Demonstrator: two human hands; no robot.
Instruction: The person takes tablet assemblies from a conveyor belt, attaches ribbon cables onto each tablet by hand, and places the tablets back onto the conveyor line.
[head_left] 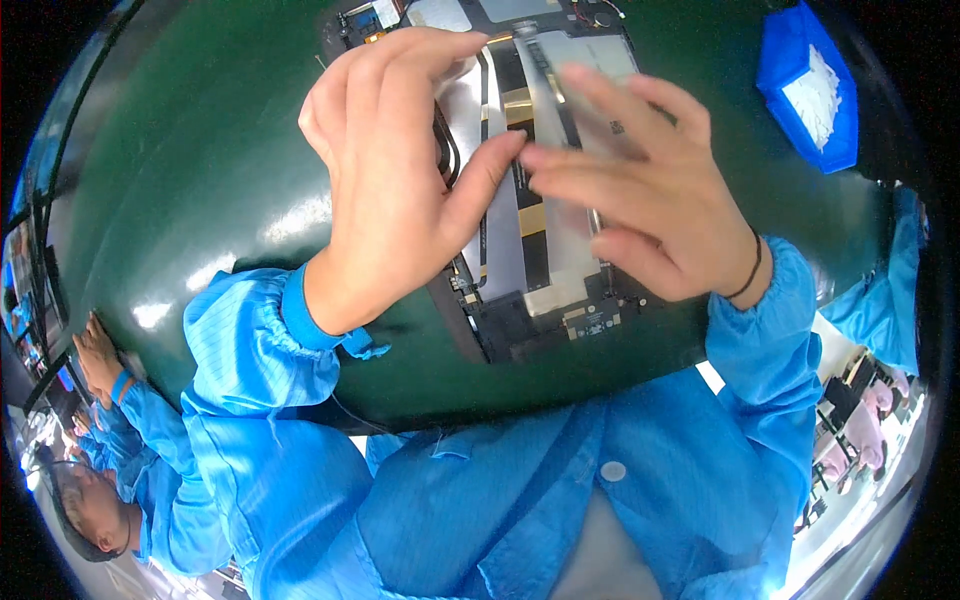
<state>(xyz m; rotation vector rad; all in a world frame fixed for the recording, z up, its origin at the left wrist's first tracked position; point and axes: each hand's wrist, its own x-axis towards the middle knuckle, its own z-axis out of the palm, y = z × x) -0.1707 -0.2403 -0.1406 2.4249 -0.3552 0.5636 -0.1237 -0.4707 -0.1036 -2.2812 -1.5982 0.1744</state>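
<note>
The opened tablet (540,300) lies back-up on the green worktop (200,170), its silver battery panels, yellow tape strips and dark circuit boards exposed. Both hands hover over its middle. The left hand (390,170) curls above the left panel, thumb stretched right until its tip meets the right hand's fingertips. The right hand (630,200) reaches in with fingers extended; together they seem to pinch something small at the centre strip, too blurred to tell what. A blue bin (808,85) of white pieces sits well apart at the upper right.
</note>
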